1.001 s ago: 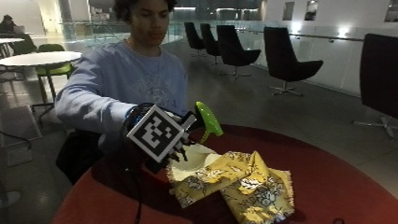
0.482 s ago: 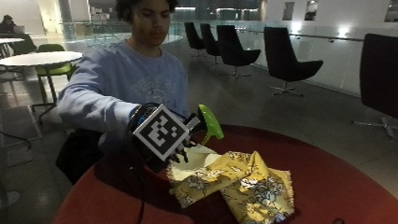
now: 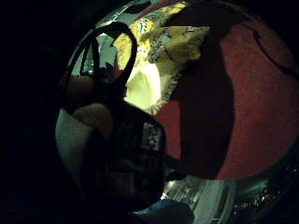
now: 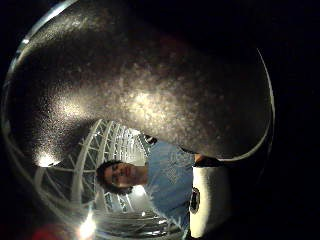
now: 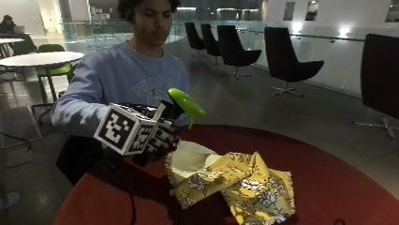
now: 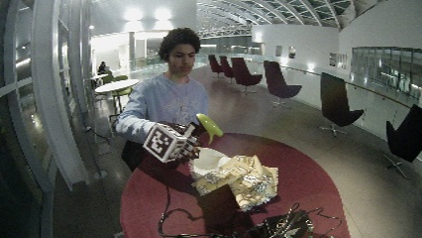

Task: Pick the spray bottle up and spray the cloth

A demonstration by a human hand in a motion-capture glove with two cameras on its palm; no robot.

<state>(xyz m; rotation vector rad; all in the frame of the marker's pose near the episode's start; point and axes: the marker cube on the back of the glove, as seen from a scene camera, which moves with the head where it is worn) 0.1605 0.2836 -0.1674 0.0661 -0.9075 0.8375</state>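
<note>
Your right hand [image 5: 163,136] is up in front of your chest, above the near edge of the table, gloved fingers curled around the spray bottle [image 5: 184,102] and holding it clear of the surface. Your right arm [image 5: 84,110] reaches forward, bent at the elbow, sleeve down to the wrist

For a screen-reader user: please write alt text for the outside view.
A seated person's gloved right hand holds a spray bottle with a green head over a crumpled yellow patterned cloth on a round red table.
</note>
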